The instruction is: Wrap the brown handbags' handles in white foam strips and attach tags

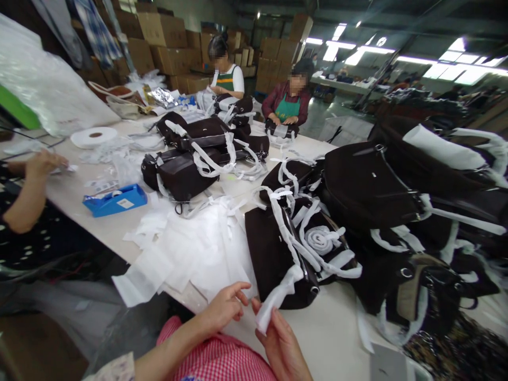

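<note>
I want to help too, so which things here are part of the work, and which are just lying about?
Part of the work:
right hand pinching a white strip
left hand, open beside it
dark brown handbag wrapped with that strip

Just lying about:
blue tape dispenser
white roll
stacked cardboard boxes

A blue tape dispenser (pixel 115 201) is being left on the pale work surface (pixel 75 211), and a roll of white wrapping (pixel 94 137) is being kept beyond it, near a co-worker's hand (pixel 44 163) at the left edge. A co-worker in a white shirt (pixel 227 79) and another in a maroon top (pixel 289 103) are being seen at the far end of the surface, while cardboard boxes (pixel 169 45) are being kept stacked behind them, under long ceiling lights (pixel 456 69).
</note>
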A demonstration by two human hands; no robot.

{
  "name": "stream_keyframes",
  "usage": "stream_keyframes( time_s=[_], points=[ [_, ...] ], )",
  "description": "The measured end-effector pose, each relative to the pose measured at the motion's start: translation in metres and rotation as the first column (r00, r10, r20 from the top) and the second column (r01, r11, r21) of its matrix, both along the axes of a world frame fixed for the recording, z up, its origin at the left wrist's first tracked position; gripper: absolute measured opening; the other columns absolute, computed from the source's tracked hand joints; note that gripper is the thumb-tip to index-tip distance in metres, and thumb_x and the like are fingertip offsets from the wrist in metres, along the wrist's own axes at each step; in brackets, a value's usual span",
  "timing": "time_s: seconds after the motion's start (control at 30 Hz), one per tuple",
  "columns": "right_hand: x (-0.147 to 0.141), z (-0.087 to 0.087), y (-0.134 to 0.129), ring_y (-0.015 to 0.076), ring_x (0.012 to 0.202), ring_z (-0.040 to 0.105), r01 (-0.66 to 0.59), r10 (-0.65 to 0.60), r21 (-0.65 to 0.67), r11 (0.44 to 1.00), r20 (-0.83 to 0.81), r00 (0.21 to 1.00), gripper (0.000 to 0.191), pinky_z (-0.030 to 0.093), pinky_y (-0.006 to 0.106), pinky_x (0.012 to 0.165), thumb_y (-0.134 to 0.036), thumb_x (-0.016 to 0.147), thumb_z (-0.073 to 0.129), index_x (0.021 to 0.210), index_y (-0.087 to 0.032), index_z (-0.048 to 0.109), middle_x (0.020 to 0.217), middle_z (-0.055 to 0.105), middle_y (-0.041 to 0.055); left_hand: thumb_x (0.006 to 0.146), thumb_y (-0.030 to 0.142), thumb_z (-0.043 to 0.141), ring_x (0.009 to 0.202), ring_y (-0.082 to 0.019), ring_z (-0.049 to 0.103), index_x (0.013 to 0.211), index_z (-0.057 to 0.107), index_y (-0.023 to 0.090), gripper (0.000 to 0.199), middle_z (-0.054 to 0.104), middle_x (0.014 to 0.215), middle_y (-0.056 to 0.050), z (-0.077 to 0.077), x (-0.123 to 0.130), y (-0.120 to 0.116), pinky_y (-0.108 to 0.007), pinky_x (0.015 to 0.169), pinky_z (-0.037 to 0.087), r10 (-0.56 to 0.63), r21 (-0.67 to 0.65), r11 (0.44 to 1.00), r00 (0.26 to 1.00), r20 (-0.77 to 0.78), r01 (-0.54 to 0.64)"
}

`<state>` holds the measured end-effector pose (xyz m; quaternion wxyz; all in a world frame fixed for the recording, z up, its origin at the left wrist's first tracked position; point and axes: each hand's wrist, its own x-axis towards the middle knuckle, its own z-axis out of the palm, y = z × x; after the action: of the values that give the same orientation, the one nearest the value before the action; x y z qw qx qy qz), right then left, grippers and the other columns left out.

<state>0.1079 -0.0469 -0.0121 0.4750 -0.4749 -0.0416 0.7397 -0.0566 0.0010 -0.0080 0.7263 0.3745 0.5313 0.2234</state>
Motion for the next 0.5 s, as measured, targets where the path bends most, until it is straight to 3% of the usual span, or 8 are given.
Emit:
stream_keyframes(
  time_s=[0.07, 0.13, 0.3, 0.43, 0.5],
  points=[
    [-0.001, 0.003, 0.001, 0.0262, 0.106, 0.059, -0.024, 0.024, -0.001, 1.000, 0.002, 1.000, 0.046, 0.048, 0.033, 0.080, -0.050, 0.058, 0.082, 0.093, -0.020, 0.074, 0.107, 0.072, 0.0089, 0.050, 0.013, 0.046, 0.064, -0.010, 0.051, 0.101, 0.059, 0.016, 0.053, 0.060, 0.091, -0.002, -0.001, 0.001, 0.002, -0.022, 0.057, 0.040, -0.056, 0.113, 0.992, 0.998, -0.002, 0.056],
    [-0.001, 0.005, 0.001, 0.0240, 0.104, 0.059, -0.045, 0.045, 0.013, 0.999, -0.002, 0.999, 0.045, 0.047, 0.030, 0.078, -0.051, 0.060, 0.080, 0.093, -0.021, 0.074, 0.107, 0.072, 0.0076, 0.051, 0.014, 0.047, 0.063, -0.010, 0.051, 0.093, 0.058, 0.016, 0.043, 0.062, 0.086, -0.002, -0.001, 0.006, 0.003, -0.022, 0.055, 0.039, -0.080, 0.146, 0.986, 0.997, 0.011, 0.078],
    [-0.002, 0.007, 0.001, 0.0196, 0.093, 0.061, -0.058, 0.059, 0.021, 0.998, -0.009, 0.998, 0.042, 0.046, 0.025, 0.070, -0.050, 0.063, 0.079, 0.094, -0.022, 0.075, 0.103, 0.073, 0.0062, 0.060, 0.023, 0.047, 0.050, -0.010, 0.047, 0.086, 0.054, 0.016, 0.028, 0.057, 0.065, 0.002, -0.002, 0.015, 0.010, -0.025, 0.051, 0.041, -0.002, 0.062, 0.998, 0.999, 0.037, 0.000],
    [-0.002, 0.007, 0.000, 0.0207, 0.096, 0.060, -0.034, 0.034, 0.004, 0.999, -0.009, 0.999, 0.041, 0.046, 0.025, 0.072, -0.049, 0.062, 0.080, 0.092, -0.021, 0.075, 0.102, 0.073, 0.0068, 0.051, 0.018, 0.046, 0.052, -0.011, 0.047, 0.083, 0.057, 0.016, 0.034, 0.048, 0.057, 0.006, -0.007, 0.013, 0.017, -0.026, 0.052, 0.045, -0.025, 0.005, 1.000, 0.996, 0.085, 0.025],
    [-0.002, 0.007, 0.000, 0.0212, 0.094, 0.061, -0.032, 0.032, -0.009, 0.999, -0.005, 0.999, 0.041, 0.046, 0.026, 0.070, -0.049, 0.062, 0.080, 0.092, -0.021, 0.075, 0.099, 0.074, 0.0073, 0.049, 0.017, 0.046, 0.054, -0.011, 0.047, 0.082, 0.057, 0.015, 0.035, 0.053, 0.061, 0.004, -0.009, 0.012, 0.017, -0.027, 0.054, 0.046, -0.068, -0.007, 0.998, 0.991, 0.112, 0.069]
  ],
)
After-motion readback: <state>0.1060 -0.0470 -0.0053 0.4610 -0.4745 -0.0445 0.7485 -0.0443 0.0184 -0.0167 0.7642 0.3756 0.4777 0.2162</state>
